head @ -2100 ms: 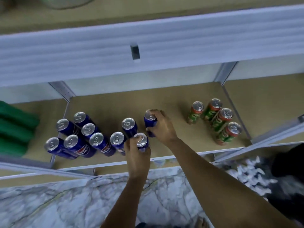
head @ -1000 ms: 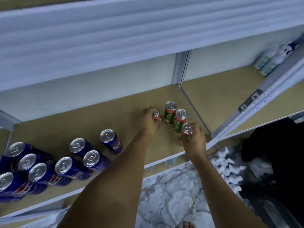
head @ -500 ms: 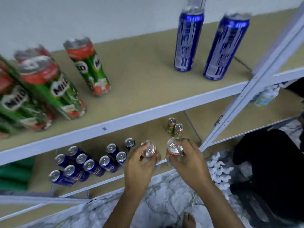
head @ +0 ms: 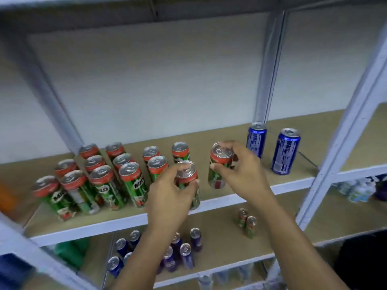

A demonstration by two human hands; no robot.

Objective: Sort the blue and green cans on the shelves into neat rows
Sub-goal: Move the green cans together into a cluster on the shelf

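The left hand [head: 169,193] grips one green can [head: 188,181] around its upper body, fingers and thumb curled round it, with the can upright at the front edge of the upper shelf [head: 293,185]. The right hand [head: 245,172] grips a second green can [head: 219,164] near its red top band, thumb on the near side and fingers wrapped over the far side; this can is upright and just to the right of the first, the two cans apart. Whether either can's base touches the shelf board cannot be determined. To the left of the hands, a group of green cans [head: 134,183] stands on the same shelf in rough rows running front to back, the leftmost ones blurred. Two tall blue cans [head: 285,151] stand upright on the right part of this shelf, near the grey upright post [head: 268,80] and well apart from the green group. On the lower shelf [head: 219,222], a cluster of blue cans [head: 186,254] stands below the forearms, and two more green cans [head: 247,222] stand together further right, apart from the blue cluster.
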